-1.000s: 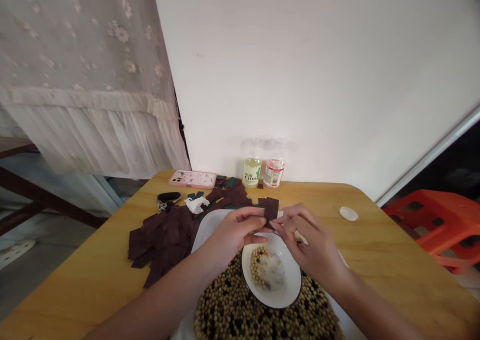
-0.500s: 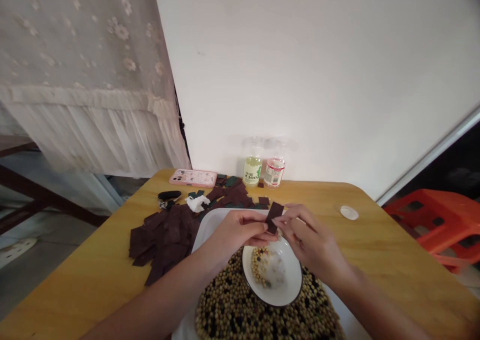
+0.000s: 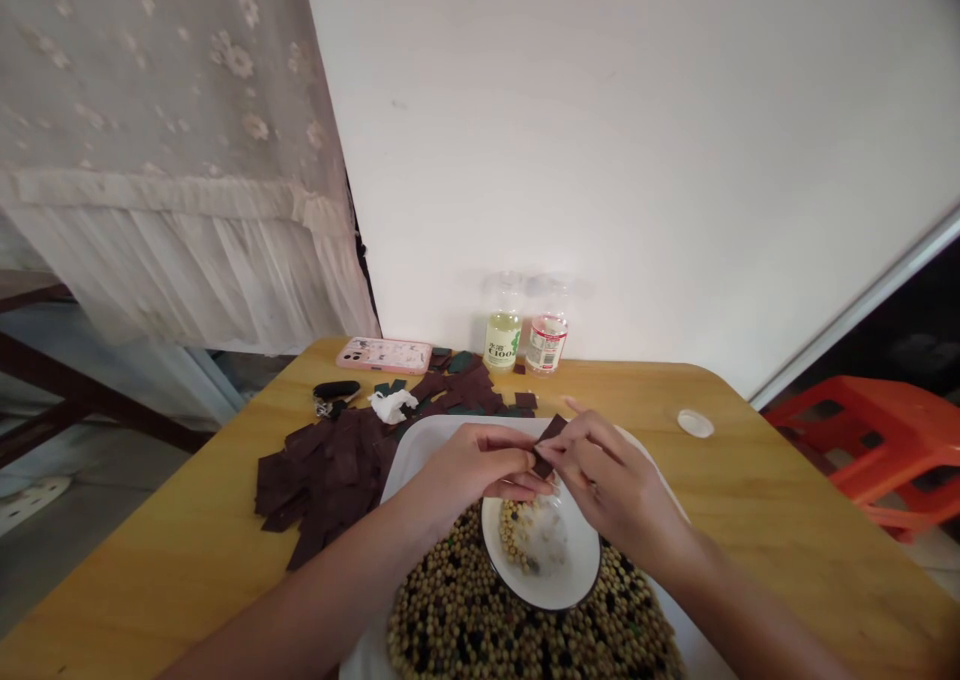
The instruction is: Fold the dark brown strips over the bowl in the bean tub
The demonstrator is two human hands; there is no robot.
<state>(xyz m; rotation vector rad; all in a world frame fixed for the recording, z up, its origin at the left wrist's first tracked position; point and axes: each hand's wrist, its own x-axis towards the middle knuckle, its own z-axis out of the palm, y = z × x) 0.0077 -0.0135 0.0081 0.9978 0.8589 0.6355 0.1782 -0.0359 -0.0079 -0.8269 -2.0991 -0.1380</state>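
Observation:
My left hand [image 3: 491,460] is closed on a small dark brown rectangular piece [image 3: 551,438], fabric or paper, tilted above the bowl. Thumb and fingertips of my right hand [image 3: 604,470] pinch together at that same piece; whether they grip anything else there I cannot make out. Below both hands a white bowl [image 3: 574,580] with a dark rim holds tan and dark round beads and some pale translucent bits. It stands on a thick layer of tan and black beads [image 3: 480,610] in a white tray [image 3: 409,450], partly hidden by my forearms.
Left of the tray lies a pile of dark brown pieces [image 3: 337,470], with crumpled white tissue [image 3: 392,405], keys [image 3: 334,392] and a pink phone [image 3: 384,354] behind. Two bottles [image 3: 502,340] stand by the wall. A round white lid [image 3: 696,423] and an orange stool [image 3: 885,440] are at right.
My right fingertips have shifted slightly left and down across the dark brown piece, covering more of it. My left hand keeps its hold.

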